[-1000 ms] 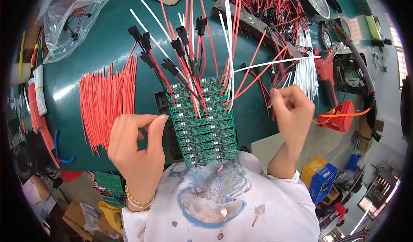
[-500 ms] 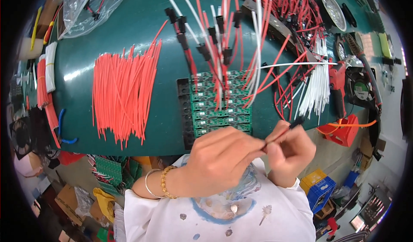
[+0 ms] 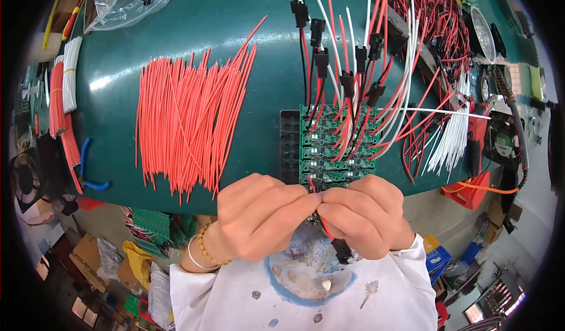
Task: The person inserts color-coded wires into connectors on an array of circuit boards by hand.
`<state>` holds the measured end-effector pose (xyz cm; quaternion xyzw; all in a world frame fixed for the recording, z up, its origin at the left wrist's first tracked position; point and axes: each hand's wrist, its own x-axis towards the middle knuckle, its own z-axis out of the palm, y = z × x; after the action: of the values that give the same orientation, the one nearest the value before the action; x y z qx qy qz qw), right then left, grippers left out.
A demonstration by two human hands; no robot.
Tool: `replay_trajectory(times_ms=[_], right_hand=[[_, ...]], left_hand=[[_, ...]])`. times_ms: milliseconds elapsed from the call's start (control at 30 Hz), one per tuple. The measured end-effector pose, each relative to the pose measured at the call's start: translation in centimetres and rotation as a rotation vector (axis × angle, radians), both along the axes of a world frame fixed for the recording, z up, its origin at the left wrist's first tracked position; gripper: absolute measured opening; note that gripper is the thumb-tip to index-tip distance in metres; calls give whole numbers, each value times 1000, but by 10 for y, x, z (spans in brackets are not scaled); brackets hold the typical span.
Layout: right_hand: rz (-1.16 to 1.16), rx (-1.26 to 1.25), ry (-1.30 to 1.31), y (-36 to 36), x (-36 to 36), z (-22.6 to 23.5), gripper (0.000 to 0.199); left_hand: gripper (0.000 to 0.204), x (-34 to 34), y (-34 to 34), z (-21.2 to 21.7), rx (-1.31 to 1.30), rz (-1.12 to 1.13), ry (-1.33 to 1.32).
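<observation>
My left hand (image 3: 265, 216) and my right hand (image 3: 366, 216) meet fingertip to fingertip at the near edge of the green circuit board panel (image 3: 338, 165). Both are closed in a pinch on a short red-and-black wire lead (image 3: 325, 227). Its black plug (image 3: 340, 251) hangs below my right fingers, over my shirt. Red wire also shows just above the fingertips; the pinched part itself is hidden. From the panel rise several red, white and black wires, some ending in black connectors (image 3: 346, 85). Along the panel's left side runs a black perforated strip (image 3: 289, 145).
Left of the panel lies a wide pile of red wires (image 3: 188, 125). White wires (image 3: 452, 133), a red-handled tool (image 3: 477, 133) and a heap of red-and-black leads (image 3: 432, 27) lie to the right. A clear plastic bag (image 3: 126, 4) is at the far left.
My hands have come together and moved left relative to the panel, close to its near edge. The lead's plug now hangs down instead of pointing up. The whole view has shifted.
</observation>
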<state>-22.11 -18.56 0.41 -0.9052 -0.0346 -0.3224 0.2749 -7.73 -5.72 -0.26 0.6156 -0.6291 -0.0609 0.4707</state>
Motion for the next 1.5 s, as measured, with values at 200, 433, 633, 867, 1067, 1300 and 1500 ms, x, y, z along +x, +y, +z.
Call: replay_trajectory(times_ms=[200, 433, 633, 867, 1067, 1300, 1500], right_hand=[[-87, -31, 9, -1, 3, -4, 32], [-101, -6, 28, -3, 6, -6, 27], [-87, 33, 24, -5, 6, -7, 27], [-125, 78, 3, -4, 9, -9, 27], [-608, 143, 246, -12, -23, 21, 14], [-960, 7, 434, -45, -42, -11, 9], [-1023, 559, 288, -45, -57, -1, 7]], left_hand=[[26, 6, -1, -5, -41, 38, 8], [22, 7, -2, -8, -31, 84, -45], [21, 5, -2, -7, -11, 94, -27], [22, 3, -7, -5, 8, 94, 41], [14, 0, -22, 6, 143, 302, 161], [17, -5, -24, 5, 256, 434, 222], [12, -10, -11, 20, 201, 458, 159]])
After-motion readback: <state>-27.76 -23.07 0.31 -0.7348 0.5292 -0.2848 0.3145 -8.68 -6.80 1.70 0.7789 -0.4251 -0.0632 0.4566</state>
